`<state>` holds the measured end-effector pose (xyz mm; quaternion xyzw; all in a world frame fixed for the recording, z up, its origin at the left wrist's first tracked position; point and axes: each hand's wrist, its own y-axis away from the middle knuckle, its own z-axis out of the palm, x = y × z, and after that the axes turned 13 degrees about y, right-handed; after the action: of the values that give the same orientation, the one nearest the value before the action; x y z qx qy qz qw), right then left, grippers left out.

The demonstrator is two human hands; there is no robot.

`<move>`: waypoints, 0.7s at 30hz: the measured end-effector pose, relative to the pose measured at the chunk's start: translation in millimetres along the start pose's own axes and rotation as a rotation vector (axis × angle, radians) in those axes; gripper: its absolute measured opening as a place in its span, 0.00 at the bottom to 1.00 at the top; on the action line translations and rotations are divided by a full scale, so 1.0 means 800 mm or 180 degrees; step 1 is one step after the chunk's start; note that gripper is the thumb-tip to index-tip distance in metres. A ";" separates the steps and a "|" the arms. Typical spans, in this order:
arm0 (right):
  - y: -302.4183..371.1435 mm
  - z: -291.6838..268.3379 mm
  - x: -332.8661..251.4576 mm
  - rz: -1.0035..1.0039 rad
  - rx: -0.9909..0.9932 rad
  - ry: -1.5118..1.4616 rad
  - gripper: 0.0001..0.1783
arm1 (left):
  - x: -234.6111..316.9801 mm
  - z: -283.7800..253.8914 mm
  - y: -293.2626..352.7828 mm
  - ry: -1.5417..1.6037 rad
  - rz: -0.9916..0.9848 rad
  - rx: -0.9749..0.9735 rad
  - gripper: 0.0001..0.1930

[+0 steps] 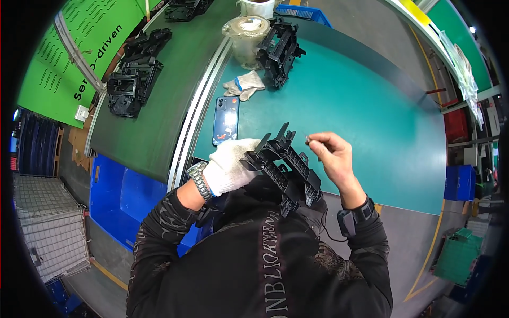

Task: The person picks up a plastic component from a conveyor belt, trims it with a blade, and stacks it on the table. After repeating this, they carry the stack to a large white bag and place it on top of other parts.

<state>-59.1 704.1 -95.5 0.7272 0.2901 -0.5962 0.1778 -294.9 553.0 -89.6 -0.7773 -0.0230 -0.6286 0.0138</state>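
The black plastic frame is just to the lower right of the phone, held at a slant in front of the person's body. The left hand, in a white knitted glove, is right below the phone and grips the frame's near-left end, its fingers partly hidden behind it. The bare right hand, well to the right of the phone, has thumb and forefinger pinched together on a small dark piece — too small to identify — beside the frame's upper end.

Two areas of lettering stand out: big black characters on the bright green panel, far to the phone's upper left, and pale capitals running down the dark top below the phone. The phone's back carries orange and pale decorations; any writing there is too small to read.

Just above the phone lie pale work gloves with blue trim. Farther up and right stands another black frame, next to a plastic-wrapped roll. Left of the phone, past a metal rail, the green belt bears more black assemblies.
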 end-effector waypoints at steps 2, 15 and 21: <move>0.009 -0.002 -0.012 -0.0160 -0.0190 0.0030 0.09 | 0.000 0.001 -0.002 0.0343 -0.0116 -0.0051 0.10; -0.006 -0.010 -0.017 0.0171 -0.0245 -0.0062 0.09 | 0.024 -0.001 -0.006 0.0288 -0.0286 -0.0156 0.10; -0.015 -0.010 -0.038 -0.0018 -0.0265 0.0121 0.09 | 0.052 0.006 -0.012 -0.0279 -0.0131 -0.0052 0.15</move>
<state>-64.1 711.8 -62.8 0.7295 0.3200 -0.5703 0.2006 -282.3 564.0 -49.9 -0.8035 -0.0345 -0.5942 -0.0065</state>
